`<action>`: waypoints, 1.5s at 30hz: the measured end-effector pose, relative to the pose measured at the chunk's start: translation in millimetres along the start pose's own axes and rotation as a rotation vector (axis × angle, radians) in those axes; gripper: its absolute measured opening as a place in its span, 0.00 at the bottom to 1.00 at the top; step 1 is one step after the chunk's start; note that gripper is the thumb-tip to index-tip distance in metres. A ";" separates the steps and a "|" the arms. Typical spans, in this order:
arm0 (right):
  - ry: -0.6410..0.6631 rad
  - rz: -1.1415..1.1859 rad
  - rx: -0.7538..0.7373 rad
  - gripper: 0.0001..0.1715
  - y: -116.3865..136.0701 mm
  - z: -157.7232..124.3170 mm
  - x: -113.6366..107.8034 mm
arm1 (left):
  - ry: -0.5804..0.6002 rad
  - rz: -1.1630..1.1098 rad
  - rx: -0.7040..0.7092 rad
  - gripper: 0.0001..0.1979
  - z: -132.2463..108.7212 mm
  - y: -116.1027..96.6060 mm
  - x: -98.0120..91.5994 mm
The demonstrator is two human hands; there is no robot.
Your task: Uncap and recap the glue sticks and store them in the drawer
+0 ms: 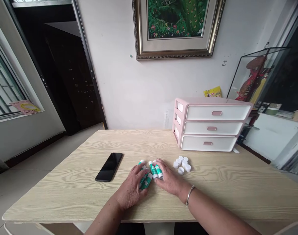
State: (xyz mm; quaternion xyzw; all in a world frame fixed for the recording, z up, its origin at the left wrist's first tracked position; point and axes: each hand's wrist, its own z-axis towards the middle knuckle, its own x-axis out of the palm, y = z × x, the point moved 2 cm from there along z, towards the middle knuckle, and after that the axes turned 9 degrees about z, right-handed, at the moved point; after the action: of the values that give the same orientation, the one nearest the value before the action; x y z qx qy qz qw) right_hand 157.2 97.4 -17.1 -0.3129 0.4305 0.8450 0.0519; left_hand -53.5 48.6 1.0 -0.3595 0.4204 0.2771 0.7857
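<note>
Several green-and-white glue sticks lie on the wooden table in front of me. My left hand (134, 187) curves over the left group of glue sticks (147, 181), fingers bent across them and the thumb at their near end. My right hand (170, 179) grips the right pair of glue sticks (154, 171), with fingertips over the far end and the thumb at the near end. The two groups lie close together, partly hidden by my fingers. Just right of my right hand is a loose cluster of small white caps (184, 164). A silver bracelet (189, 195) circles my right wrist.
A black phone (109, 167) lies on the table (73, 192) left of my hands. Toward the back right stands a pink-and-white three-drawer box (214, 129), with a yellow packet (212, 92) showing at its top. A framed picture (175, 54) hangs on the wall behind.
</note>
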 end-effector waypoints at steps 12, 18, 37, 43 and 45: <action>0.103 0.044 -0.165 0.42 -3.6 12.9 -3.3 | 0.029 -0.046 -0.041 0.47 7.1 37.1 10.1; 0.018 0.020 -0.129 0.44 -12.3 13.1 3.3 | 0.018 -0.043 -0.044 0.46 16.0 32.6 11.8; -0.295 0.172 0.119 0.17 0.2 -0.5 -18.6 | -0.162 -0.289 -0.411 0.27 2.3 22.3 -13.5; -0.357 0.457 0.170 0.18 42.5 11.9 -24.2 | -0.292 -0.500 -0.453 0.24 17.3 6.9 -38.5; -0.349 0.664 0.187 0.22 55.4 22.4 -25.3 | -0.314 -0.675 -0.425 0.24 27.8 3.1 -45.1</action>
State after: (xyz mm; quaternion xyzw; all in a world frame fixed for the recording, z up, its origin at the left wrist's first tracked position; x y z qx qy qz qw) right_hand 146.8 84.4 45.6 -0.0018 0.5685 0.8133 -0.1238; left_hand -65.2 66.6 49.6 -0.5841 0.0880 0.1363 0.7953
